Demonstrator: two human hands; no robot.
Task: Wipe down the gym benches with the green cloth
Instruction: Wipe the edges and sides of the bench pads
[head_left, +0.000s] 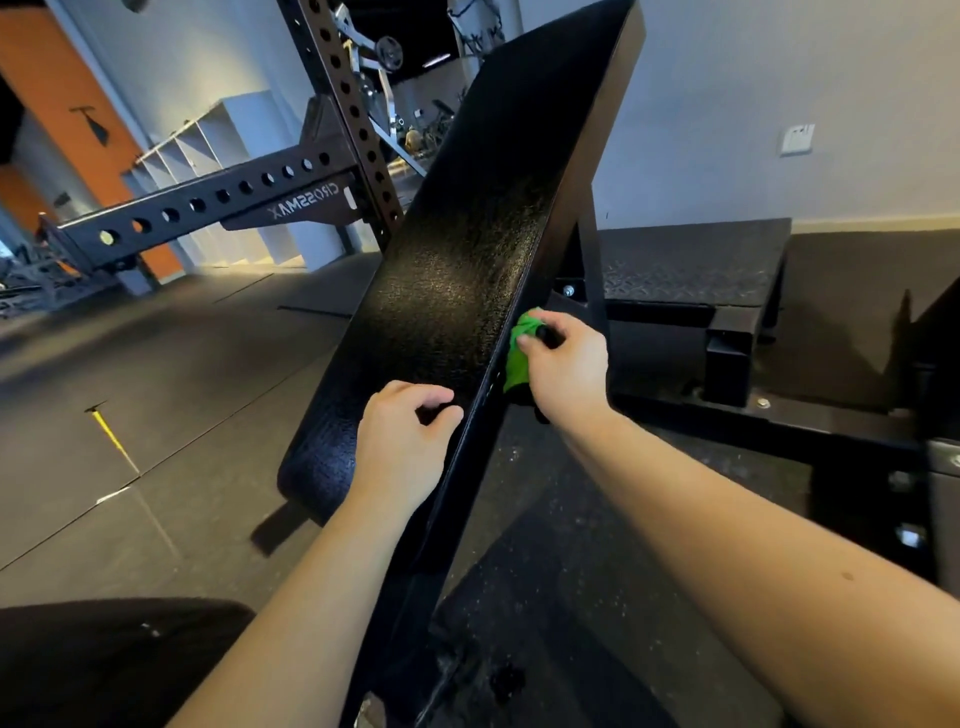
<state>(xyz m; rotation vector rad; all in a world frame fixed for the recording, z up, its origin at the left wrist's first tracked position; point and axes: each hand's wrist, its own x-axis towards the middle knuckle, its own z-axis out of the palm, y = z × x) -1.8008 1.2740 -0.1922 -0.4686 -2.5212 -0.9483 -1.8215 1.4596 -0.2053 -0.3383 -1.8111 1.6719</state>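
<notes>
A black padded gym bench (467, 244) slopes up from the lower middle to the top right of the head view. My left hand (402, 441) rests on the pad's lower part near its right edge, fingers curled with nothing in them. My right hand (563, 364) is at the bench's right side edge and grips the green cloth (517, 358), bunched against that edge. A short black rod-like part sticks out between my right thumb and fingers. The bench's metal support (589, 260) stands just behind the cloth.
A black perforated rack beam (208, 202) and upright (343, 104) stand to the left. A black stepped platform (696, 270) lies to the right by the wall. Dark rubber floor (156, 374) surrounds the bench. A second dark pad (104, 660) shows at bottom left.
</notes>
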